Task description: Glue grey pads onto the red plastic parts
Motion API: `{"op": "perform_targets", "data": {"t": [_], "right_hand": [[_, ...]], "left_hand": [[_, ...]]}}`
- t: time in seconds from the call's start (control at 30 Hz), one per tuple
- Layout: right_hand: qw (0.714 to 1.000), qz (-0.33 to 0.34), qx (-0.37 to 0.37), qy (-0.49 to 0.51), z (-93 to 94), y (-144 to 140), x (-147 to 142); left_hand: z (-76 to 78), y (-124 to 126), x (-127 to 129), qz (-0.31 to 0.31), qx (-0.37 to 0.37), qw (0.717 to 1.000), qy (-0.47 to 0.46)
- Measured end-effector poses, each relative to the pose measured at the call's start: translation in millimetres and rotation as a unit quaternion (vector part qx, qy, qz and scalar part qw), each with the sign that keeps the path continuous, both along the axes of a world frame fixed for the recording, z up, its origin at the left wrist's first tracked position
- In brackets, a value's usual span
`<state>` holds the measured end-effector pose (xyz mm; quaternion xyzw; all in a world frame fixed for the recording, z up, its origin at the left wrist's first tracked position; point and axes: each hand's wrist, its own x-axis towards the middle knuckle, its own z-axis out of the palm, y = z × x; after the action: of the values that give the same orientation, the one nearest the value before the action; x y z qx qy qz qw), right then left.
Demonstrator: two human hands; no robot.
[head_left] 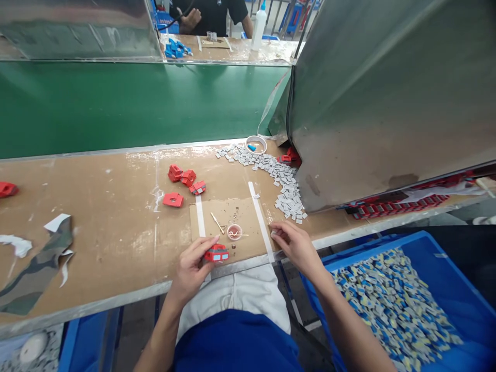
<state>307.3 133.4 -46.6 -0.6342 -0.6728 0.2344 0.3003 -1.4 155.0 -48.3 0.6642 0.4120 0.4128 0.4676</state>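
A: Where's the red toy piece (217, 253)?
B: Lower middle of the frame, near the table (116, 258) edge. The left hand (197, 266) grips it between thumb and fingers, its two pale windows showing.
A: And the right hand (296, 248)?
B: Just right of the tape strip (260, 219), thumb and forefinger drawn close over a small pale bit (274, 234). I can't tell whether it's pinched or lying there.
A: What could go wrong?
B: The cup (228, 233) sits right behind the red piece, a stick (243, 235) jutting from it toward the right. I'd worry that a sleeveless wrist or knuckle crossing there could catch the stick and tip the cup.
A: Anything else?
B: The grey tiles (289, 194), right of centre, lie loose and overlapping. A careless brush could scatter them, and a loose pinch could drop a bit that small over the front edge.
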Motion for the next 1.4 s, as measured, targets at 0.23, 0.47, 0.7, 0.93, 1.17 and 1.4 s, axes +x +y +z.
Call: {"op": "perform_targets", "data": {"t": [0.23,0.47,0.7,0.93,1.17,1.4], "right_hand": [[0.994,-0.035,-0.038,0.099,-4.0,-3.5,-5.5],[0.997,-0.032,0.027,0.069,-0.3,-7.3,-6.9],[0.978,0.076,0.023,0.193,46.5,-28.2,-72.0],[0.956,0.097,-0.043,0.273,44.2,-13.7,-113.8],[0.96,0.101,-0.059,0.256,45.2,-10.4,-107.7],[0.96,0.078,-0.042,0.267,37.2,-10.8,-113.1]], "left_hand": [[2.9,-3.5,0.2,-0.012,-0.095,0.991,-0.089],[4.9,-6.3,-0.7,-0.021,-0.179,0.965,-0.192],[5.1,-5.8,-3.7,-0.047,-0.233,0.95,-0.204],[1.9,-7.9,-5.1,-0.048,-0.257,0.951,-0.164],[-0.3,-6.8,-5.2,-0.063,-0.246,0.956,-0.145],[-1.4,-6.2,-5.1,-0.057,-0.202,0.97,-0.12]]}}
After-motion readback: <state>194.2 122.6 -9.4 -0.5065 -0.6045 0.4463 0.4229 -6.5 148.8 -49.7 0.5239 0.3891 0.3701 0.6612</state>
